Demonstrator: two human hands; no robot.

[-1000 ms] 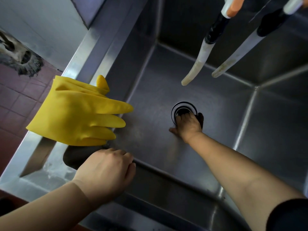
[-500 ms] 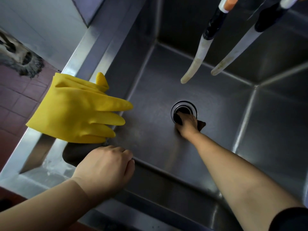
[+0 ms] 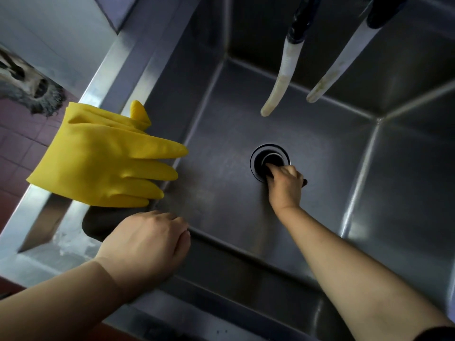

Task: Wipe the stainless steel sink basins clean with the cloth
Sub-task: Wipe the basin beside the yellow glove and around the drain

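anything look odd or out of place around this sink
The yellow glove is draped over the left rim, fingers hanging over the basin, unworn, while the bare right hand wipes at the drain. Both hoses look stained.
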